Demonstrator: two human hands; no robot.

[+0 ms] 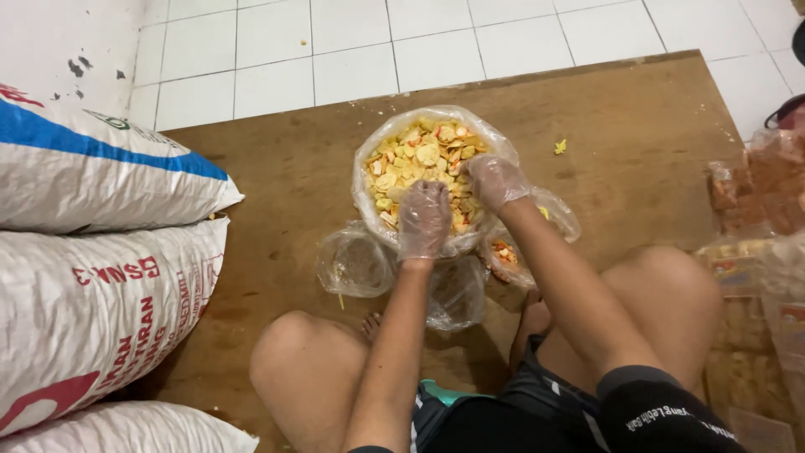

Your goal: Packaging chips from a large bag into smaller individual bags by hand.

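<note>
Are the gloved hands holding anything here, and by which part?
Both the left hand and the right hand are sunk in the chips inside the clear plastic bag. Their fingers are buried, so whether they hold anything cannot be told.

To your left lie stacked white woven sacks (101,252); a brown wooden board (637,143) covers white floor tiles (352,42); packaged snacks (755,277) sit right.

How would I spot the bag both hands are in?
Find the brown wooden board on the white tiled floor. Near its middle sits an open clear bag of yellow chips. Unlike the nearly empty clear bags beside it, it is heaped full.
</note>
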